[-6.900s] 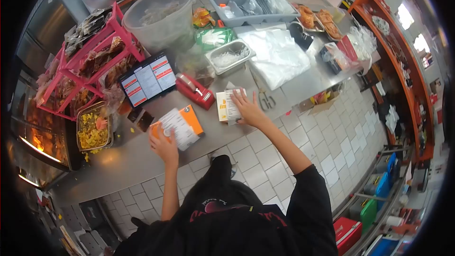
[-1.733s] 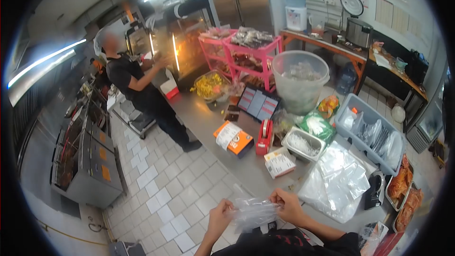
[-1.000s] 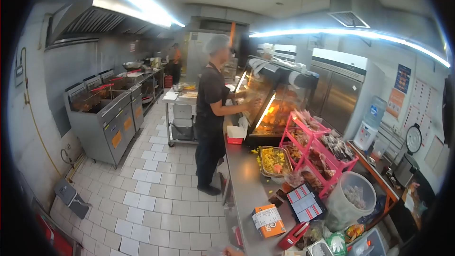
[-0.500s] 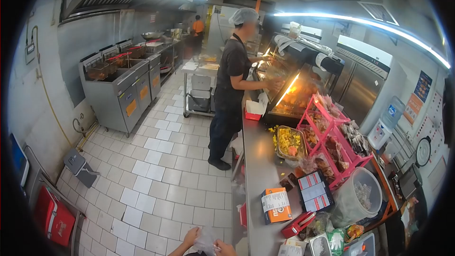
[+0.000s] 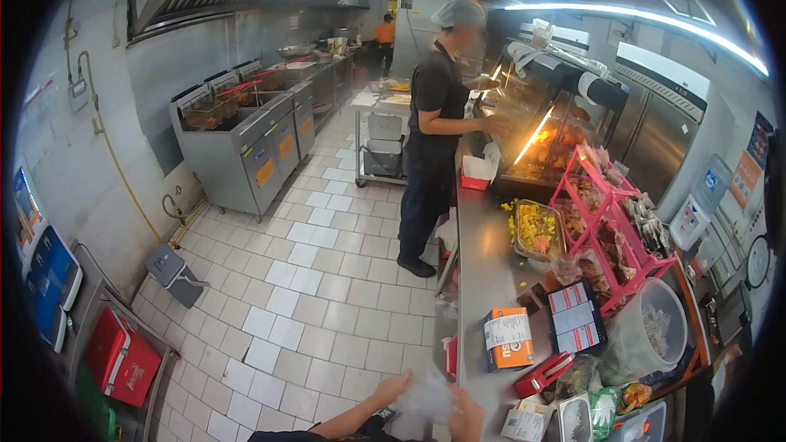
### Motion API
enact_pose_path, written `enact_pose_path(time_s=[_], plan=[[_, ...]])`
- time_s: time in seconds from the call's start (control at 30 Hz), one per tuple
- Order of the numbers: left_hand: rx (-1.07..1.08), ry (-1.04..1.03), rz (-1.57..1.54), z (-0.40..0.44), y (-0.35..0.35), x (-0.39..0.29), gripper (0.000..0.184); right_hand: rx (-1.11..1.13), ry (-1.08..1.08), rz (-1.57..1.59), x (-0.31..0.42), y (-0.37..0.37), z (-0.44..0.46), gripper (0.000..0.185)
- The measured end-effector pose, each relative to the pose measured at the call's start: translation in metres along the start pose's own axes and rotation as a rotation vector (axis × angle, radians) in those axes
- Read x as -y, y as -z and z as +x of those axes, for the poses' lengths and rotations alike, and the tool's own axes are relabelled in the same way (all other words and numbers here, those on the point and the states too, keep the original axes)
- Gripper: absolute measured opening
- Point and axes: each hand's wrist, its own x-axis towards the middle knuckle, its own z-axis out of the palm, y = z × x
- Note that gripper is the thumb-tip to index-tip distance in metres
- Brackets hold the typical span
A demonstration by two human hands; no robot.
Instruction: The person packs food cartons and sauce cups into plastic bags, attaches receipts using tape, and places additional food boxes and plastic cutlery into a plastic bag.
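Note:
Low in the view, my left hand [image 5: 394,387] pinches one side of a clear plastic bag [image 5: 426,398]. My right hand [image 5: 466,416] grips the bag's other side, so it is stretched between both hands. The bag is blurred, and I cannot make out anything inside it. Just right of my hands, on the steel counter [image 5: 476,274], stand an orange and white box [image 5: 508,342] with a paper slip on it, a red stapler-like tool [image 5: 544,375] and a small printed carton [image 5: 525,422].
A co-worker [image 5: 442,131] in a hairnet stands at the heated display case [image 5: 544,135]. A tablet [image 5: 576,317], pink rack [image 5: 602,233], tray of yellow food [image 5: 538,229] and clear bin [image 5: 643,336] crowd the counter. Fryers [image 5: 237,147] and a red cooler [image 5: 127,358] are leftward.
My hands have risen and come further into view with the bag, which is spread wider between them. The camera has turned slightly left.

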Motion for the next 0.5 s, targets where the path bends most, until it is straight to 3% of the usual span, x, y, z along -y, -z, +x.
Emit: enact_pose_path(time_s=[0.17,0.23,0.27,0.3,0.33,0.4,0.47,0.5], plan=[[0.052,0.030,-0.097,0.024,0.000,-0.015,0.026,-0.009,-0.063,-0.346,-0.020,0.024,-0.005,0.054],[0.081,-0.367,-0.169,0.036,-0.014,0.018,0.030,0.046,-0.049,-0.451,-0.030,0.032,-0.003,0.055],[0.033,-0.321,-0.174,0.034,-0.011,0.019,0.030,-0.032,-0.157,-0.460,-0.022,0.041,-0.001,0.057],[0.205,-0.252,-0.218,0.038,-0.004,0.015,0.032,-0.118,-0.269,-0.475,-0.018,0.047,0.004,0.059],[0.388,-0.199,-0.265,0.042,0.004,0.011,0.035,-0.089,-0.246,-0.469,-0.022,0.049,0.011,0.059],[0.352,-0.247,-0.312,0.025,0.025,-0.002,0.036,-0.109,0.005,-0.611,-0.036,0.060,0.007,0.067],[0.259,-0.313,-0.163,0.010,0.060,-0.034,0.037,-0.030,-0.058,-0.635,-0.051,0.065,0.000,0.071],[0.263,-0.338,-0.155,0.009,0.063,-0.043,0.037,0.115,-0.174,-0.630,-0.046,0.063,-0.003,0.071]])
